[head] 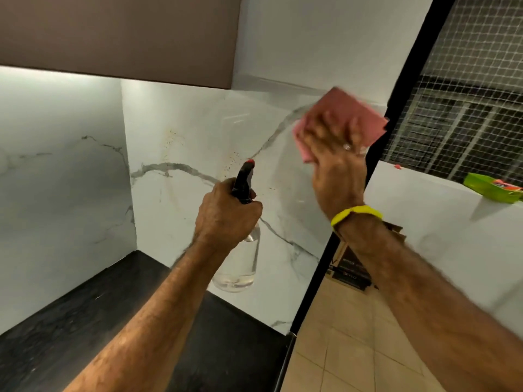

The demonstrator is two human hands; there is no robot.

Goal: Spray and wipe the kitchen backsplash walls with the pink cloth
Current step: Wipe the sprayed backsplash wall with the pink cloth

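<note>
Head view — the white marble-look backsplash wall with grey veins (198, 131) fills the middle and serves as the landmark here. The right hand (336, 162) presses a folded pink cloth (348, 114) flat against the upper right part of that wall, close to the wall's right edge where a black vertical frame (376, 176) runs down. Fingers are spread and fairly straight over the cloth, palm toward the wall; hand and cloth are motion-blurred. A ring shows on one finger, and a yellow wristband (357, 215) sits on the right wrist.

The left hand (226, 216) is in front of the wall's lower middle, fingers curled tight round the neck of a clear plastic spray bottle with a black trigger head and red nozzle tip (240, 261). The nozzle points up toward the wall; the bottle body hangs below the fist, held above the black stone countertop (70, 315) at the wall's foot. Small brownish specks dot the wall just above the nozzle.

Above the wall's left part hangs a brown upper cabinet (119, 35). Right of the wall, beyond the black frame: a white mesh net (467, 94), a white ledge with a green packet (492, 189), beige floor tiles (348, 349) and a cardboard box (351, 267) — its print too blurred to read.
</note>
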